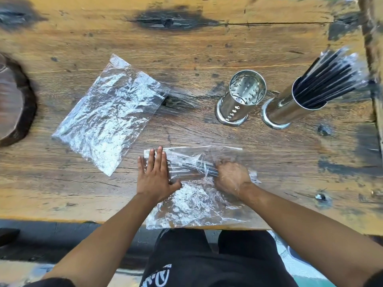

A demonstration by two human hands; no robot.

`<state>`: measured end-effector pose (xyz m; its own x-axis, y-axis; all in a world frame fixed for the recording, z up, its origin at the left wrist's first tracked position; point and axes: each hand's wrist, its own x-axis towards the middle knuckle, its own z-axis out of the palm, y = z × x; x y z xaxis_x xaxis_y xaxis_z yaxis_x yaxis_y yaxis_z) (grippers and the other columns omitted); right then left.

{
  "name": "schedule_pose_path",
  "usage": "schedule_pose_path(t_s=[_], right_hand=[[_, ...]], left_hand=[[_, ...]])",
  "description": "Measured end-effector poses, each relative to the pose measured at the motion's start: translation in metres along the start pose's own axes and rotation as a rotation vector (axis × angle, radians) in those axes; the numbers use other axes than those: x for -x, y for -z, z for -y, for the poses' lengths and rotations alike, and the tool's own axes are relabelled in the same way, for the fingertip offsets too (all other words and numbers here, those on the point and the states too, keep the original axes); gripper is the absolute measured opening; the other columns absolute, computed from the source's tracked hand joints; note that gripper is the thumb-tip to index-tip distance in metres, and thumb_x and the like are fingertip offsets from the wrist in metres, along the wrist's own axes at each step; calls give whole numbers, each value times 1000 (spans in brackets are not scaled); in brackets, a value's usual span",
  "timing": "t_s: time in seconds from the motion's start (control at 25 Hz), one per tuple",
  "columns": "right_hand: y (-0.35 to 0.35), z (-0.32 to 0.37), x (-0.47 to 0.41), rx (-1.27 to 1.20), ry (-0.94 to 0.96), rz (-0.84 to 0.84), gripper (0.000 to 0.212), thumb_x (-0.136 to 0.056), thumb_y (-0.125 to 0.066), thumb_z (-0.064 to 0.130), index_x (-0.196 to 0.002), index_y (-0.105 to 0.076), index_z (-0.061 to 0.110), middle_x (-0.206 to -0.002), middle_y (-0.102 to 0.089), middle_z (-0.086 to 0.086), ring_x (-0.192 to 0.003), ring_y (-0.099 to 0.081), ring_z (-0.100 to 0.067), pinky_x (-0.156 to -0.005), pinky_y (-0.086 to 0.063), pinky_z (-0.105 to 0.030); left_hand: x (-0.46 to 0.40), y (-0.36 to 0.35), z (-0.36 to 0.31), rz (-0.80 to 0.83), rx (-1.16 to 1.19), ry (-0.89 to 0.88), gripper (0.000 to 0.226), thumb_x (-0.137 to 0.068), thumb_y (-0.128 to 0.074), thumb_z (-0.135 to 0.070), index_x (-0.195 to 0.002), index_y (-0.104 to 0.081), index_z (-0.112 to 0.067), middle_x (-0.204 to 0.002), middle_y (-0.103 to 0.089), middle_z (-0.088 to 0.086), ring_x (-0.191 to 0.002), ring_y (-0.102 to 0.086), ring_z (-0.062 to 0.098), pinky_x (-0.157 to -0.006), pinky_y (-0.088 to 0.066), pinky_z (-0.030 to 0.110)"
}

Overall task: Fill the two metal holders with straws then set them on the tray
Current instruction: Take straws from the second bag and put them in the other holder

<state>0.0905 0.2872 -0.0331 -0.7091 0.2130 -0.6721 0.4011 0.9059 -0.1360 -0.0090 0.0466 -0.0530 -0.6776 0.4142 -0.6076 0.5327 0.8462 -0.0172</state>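
Two shiny metal holders stand at the right of the wooden table. The left holder (241, 98) is perforated and holds nothing. The right holder (290, 106) is packed with black wrapped straws (329, 77). A clear plastic bag (196, 195) lies at the near edge with a few black straws (194, 167) inside. My left hand (155, 175) lies flat with fingers spread on the bag's left end. My right hand (232, 176) is inside the bag, closed around the straws' right ends.
A second, flattened clear bag (109, 112) lies left of centre. A dark round wooden tray (14, 100) sits at the far left edge. The table's near edge (83, 220) runs just above my lap.
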Motion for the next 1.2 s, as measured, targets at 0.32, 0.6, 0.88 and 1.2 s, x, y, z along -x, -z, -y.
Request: schedule_pose_path(t_s=[0.32,0.6,0.88,1.2], right_hand=[[2,-53,16,-154,-92,72,40,-96,-51,56,-112,-56,19,-97,-69,-7,-82,-65,-24,-66,-54,-32],[-11,-76,26,-420,-121,150,35,-96,-59,47,-102,-69,13,-75,-65,0,-66,-63,-15,-51,-45,-25],[-24,-92,27,-496,-84,165,54,-84,-61,67,-119,-64,25,-93,-71,0,-80,-67,-14,-72,-57,-30],[-37,-123,48,-719,-47,81,14,-98,-50,45,-109,-57,40,-89,-69,3,-81,-67,-20,-72,-54,-35]], left_hand=[[13,9,21,-50,199,138,122,-84,-54,-72,-160,14,-4,-167,20,17,-155,21,34,-124,14,55],[21,25,-78,-385,342,-245,66,-84,-53,-38,-140,-49,-4,-145,-49,18,-134,-44,36,-112,-40,54],[-6,17,-125,63,47,-149,115,-85,-55,-74,-162,12,-20,-167,24,15,-155,19,39,-125,-1,60],[-11,35,-142,79,23,-87,116,-77,-72,-67,-159,-9,-14,-169,3,18,-155,0,44,-122,-17,64]])
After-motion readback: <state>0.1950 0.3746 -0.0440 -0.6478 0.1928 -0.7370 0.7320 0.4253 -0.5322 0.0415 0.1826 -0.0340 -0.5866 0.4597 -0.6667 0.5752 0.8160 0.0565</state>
